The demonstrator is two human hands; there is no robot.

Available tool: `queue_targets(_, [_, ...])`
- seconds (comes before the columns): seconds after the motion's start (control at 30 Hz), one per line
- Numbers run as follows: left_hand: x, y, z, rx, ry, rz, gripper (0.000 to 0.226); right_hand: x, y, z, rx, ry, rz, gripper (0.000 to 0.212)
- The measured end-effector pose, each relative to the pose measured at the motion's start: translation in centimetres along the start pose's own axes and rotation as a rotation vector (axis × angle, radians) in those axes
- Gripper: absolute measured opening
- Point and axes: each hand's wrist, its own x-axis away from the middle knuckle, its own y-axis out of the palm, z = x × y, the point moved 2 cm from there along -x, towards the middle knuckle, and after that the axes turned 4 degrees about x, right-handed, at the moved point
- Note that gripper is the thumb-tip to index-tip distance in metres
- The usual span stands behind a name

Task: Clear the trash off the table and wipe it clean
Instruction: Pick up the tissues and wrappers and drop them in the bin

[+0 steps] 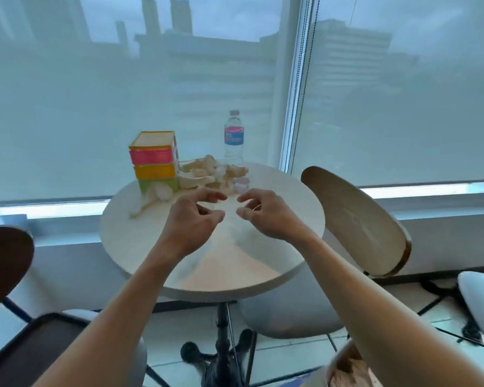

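Both hands, left (192, 219) and right (266, 213), are hovering half-curled, holding nothing, before the bottle (234, 138), its red-blue label blurring unreadably.

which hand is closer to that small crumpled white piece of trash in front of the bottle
Probably the right hand. Its fingertips sit just below the small white scrap, while the left hand lies further left, nearer the tissue by the coloured boxes. Neither grip holds anything.
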Motion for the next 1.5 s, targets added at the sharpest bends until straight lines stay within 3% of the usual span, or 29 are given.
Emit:
queue_targets(0.17, [-1.8,-5.2,-3.0,-0.113,-0.046,0.116,0.033,-4.1,5.0,-3.6,0.284,-0.051,-0.159,0.055])
queue_targets(0.3, [-2.4,-8.4,-5.1,-0.224,-0.108,0.181,0.046,-6.4,7.1,-4.9,0.454,-0.073,-0.123,0.040])
queue_targets(0.4, [-2.8,-9.9,-6.4,-0.240,-0.130,0.157,0.048,-7.1,7.8,-5.9,0.364,-0.127,-0.074,0.033])
queue_targets(0.57, [-3.2,-11.2,-7.8,-0.085,-0.097,0.027,0.046,-7.7,9.4,-8.8,0.113,-0.154,-0.251,0.031])
queue_targets(0.73, [-3.3,-13.4,-8.8,0.015,-0.083,0.117,0.028,-9.3,10.6,-10.5,-0.058,-0.129,-0.370,0.024])
queue_targets(0.8, [-3.4,-14.5,-9.6,0.036,-0.118,0.153,0.021,-10.3,11.1,-10.6,-0.044,-0.099,-0.271,0.027])
queue_targets(0.87, [-3.5,-15.6,-10.2,0.047,-0.140,0.181,0.018,-11.6,12.1,-10.7,0.176,-0.100,-0.150,0.038])
queue_targets(0.97, [-3.5,-16.7,-10.7,0.066,-0.156,0.200,0.019,-12.7,14.4,-10.8,0.435,-0.098,-0.171,0.055])
queue_targets(1.07, [-3.4,-17.3,-10.9,0.059,-0.158,0.208,0.019,-13.4,16.1,-10.8,0.530,-0.113,-0.152,0.050])
queue_targets(1.2, [-3.3,-17.6,-11.1,0.044,-0.157,0.215,0.017,-12.9,16.1,-11.5,0.378,-0.138,-0.091,0.014])
queue_targets(1.5, [-2.6,-14.7,-9.0,0.090,-0.131,0.159,0.018,-9.6,10.5,-10.4,-0.046,-0.126,0.014,0.011])
